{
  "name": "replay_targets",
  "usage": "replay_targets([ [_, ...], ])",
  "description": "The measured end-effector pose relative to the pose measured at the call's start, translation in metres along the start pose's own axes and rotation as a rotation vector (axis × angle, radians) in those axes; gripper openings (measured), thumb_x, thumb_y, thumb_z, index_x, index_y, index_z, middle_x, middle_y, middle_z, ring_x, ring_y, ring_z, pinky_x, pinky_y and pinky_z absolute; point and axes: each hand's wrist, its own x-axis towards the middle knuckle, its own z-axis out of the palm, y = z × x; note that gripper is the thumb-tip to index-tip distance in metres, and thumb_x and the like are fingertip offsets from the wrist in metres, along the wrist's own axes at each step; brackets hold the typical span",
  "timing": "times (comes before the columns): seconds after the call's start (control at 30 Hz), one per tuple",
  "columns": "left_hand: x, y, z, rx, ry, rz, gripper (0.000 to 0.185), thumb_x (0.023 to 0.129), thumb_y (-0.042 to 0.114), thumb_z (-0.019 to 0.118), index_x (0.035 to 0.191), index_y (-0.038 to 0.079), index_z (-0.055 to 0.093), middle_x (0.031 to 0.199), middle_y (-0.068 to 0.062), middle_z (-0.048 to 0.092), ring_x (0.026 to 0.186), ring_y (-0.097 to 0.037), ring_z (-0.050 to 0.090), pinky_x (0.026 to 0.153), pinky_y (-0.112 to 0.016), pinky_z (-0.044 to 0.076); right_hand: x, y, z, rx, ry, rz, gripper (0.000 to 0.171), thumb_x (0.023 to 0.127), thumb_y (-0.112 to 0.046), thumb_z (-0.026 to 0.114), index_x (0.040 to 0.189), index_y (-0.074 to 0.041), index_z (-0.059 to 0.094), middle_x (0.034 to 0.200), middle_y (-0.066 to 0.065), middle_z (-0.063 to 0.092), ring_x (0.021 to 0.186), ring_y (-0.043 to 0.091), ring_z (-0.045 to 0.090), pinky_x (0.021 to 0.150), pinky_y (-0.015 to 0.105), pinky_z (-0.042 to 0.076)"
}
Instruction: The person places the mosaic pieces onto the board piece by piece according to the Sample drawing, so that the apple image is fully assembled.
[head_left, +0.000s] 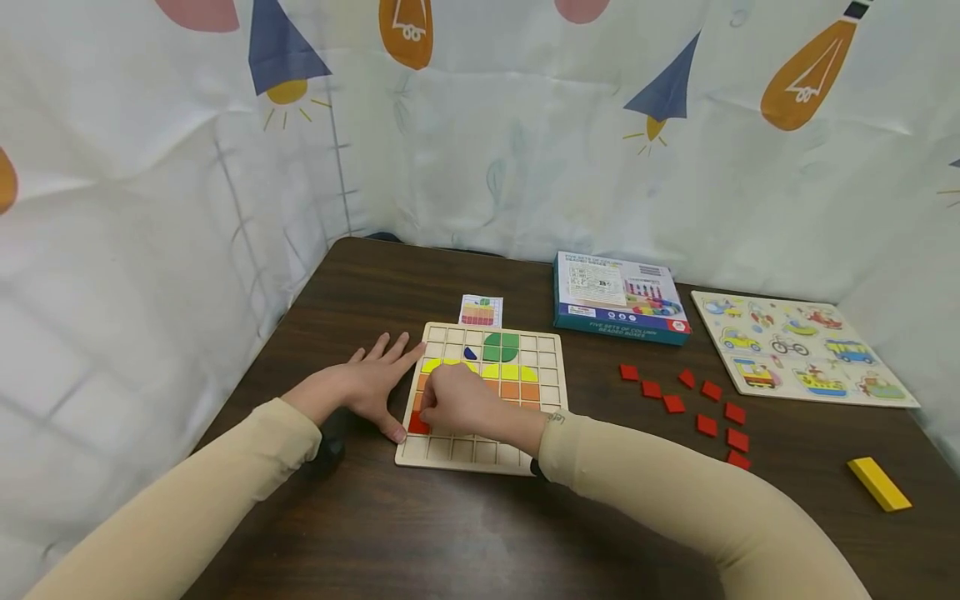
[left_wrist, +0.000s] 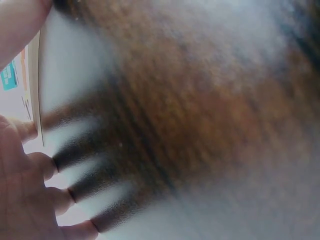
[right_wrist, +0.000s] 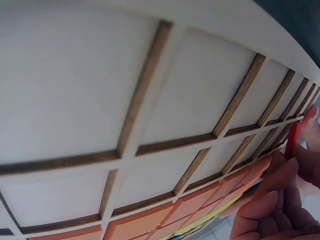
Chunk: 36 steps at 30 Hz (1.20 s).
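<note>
Red tile [right_wrist: 294,140] stands on edge, pinched in right hand [head_left: 457,400]'s grip; left hand [head_left: 371,379] lies flat against the wooden board [head_left: 480,454].

Kids' play corner: printed curtain [head_left: 525,150], puzzles [head_left: 798,346]

Head view is bright and even, probably overhead room light, with soft shadows under the arms on the table [head_left: 465,533] and some wide-angle bending at the edges. Left wrist view is mostly blur and white glare. Right wrist view's sharp on the board [right_wrist: 100,100].
</note>
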Motion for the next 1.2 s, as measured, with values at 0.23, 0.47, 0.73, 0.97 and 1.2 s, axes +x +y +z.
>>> replay_targets([
  [0.23, -0.001, 0.0, 0.001, 0.001, 0.005, 0.002, 0.137, 0.066, 0.055, 0.09, 0.164, 0.006, 0.009, 0.169, -0.031, -0.001, 0.153, -0.059, -0.004, 0.116, -0.078, 0.008, 0.002, -0.003, 0.0, -0.046, -0.001, 0.008, 0.02, 0.091, -0.007, 0.073, 0.072, -0.009, 0.077, 0.062, -0.004, 0.066, 0.054, 0.006, 0.054, 0.054, 0.017, 0.046],
  [0.47, -0.001, 0.001, 0.001, -0.003, 0.004, 0.005, 0.137, 0.067, 0.054, 0.091, 0.164, 0.005, 0.008, 0.169, -0.031, -0.001, 0.153, -0.059, -0.004, 0.117, -0.078, 0.008, 0.003, -0.004, -0.002, -0.076, -0.014, -0.02, 0.014, 0.091, -0.009, 0.075, 0.078, -0.009, 0.081, 0.068, -0.002, 0.073, 0.057, 0.005, 0.056, 0.056, 0.016, 0.046],
  [0.73, -0.002, 0.001, 0.0, -0.003, 0.005, -0.003, 0.137, 0.067, 0.055, 0.09, 0.164, 0.006, 0.008, 0.169, -0.03, -0.001, 0.153, -0.058, -0.004, 0.117, -0.078, 0.008, -0.001, 0.001, -0.005, -0.054, -0.044, -0.023, 0.01, 0.091, -0.009, 0.075, 0.085, -0.008, 0.083, 0.075, 0.001, 0.077, 0.063, 0.006, 0.058, 0.058, 0.017, 0.047],
  [0.97, -0.003, 0.002, -0.001, -0.01, 0.001, -0.006, 0.137, 0.066, 0.055, 0.09, 0.164, 0.006, 0.009, 0.169, -0.03, -0.001, 0.153, -0.058, -0.005, 0.117, -0.077, 0.007, -0.003, 0.006, -0.008, -0.016, -0.072, -0.068, 0.01, 0.092, -0.007, 0.074, 0.096, -0.006, 0.083, 0.086, 0.003, 0.079, 0.074, 0.008, 0.062, 0.067, 0.018, 0.05],
  [1.2, -0.003, 0.001, 0.0, -0.007, 0.003, -0.013, 0.137, 0.066, 0.056, 0.09, 0.165, 0.007, 0.009, 0.169, -0.03, 0.0, 0.153, -0.058, -0.004, 0.117, -0.078, 0.007, -0.012, 0.016, -0.018, 0.014, -0.046, -0.108, 0.013, 0.095, -0.006, 0.071, 0.102, -0.006, 0.082, 0.097, 0.005, 0.08, 0.089, 0.015, 0.069, 0.078, 0.023, 0.054],
])
